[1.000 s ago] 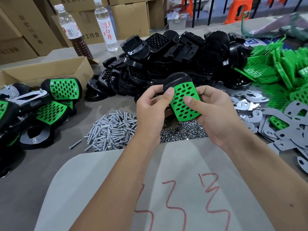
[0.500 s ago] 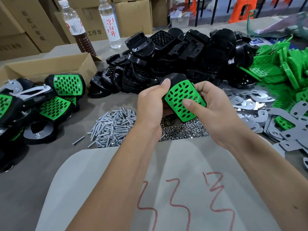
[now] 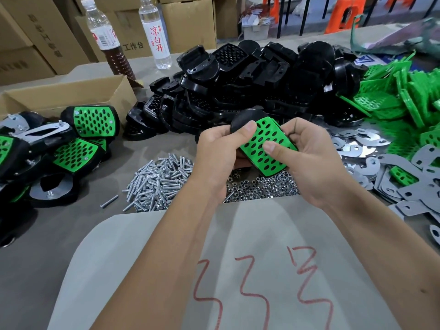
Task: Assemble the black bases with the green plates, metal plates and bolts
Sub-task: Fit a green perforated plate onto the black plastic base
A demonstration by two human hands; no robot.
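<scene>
Both hands hold one part above the nut pile, at the centre of the grey worktable (image 3: 28,270). The part is a black moulded plastic base (image 3: 245,116) with a perforated green plastic plate (image 3: 262,151) laid on its upper face; the base shows only as a rounded end beyond the plate's far-left edge. The plate's long axis runs diagonally, from far-left to near-right. The left hand (image 3: 220,153) is curled around the far-left end, thumb pressed on the plate's top corner. The right hand (image 3: 309,160) cups the near-right side, thumb pressed flat on the plate's middle. Whether the plate is fully seated cannot be told. The next move, by judgement, is bolt insertion. The heap of loose silver steel bolts (image 3: 159,179) lies down and to the left of the part, just beside the left forearm, so the left hand is the nearer one. The flat grey metal plates (image 3: 426,196) lie to the right, nearer the right hand.
</scene>
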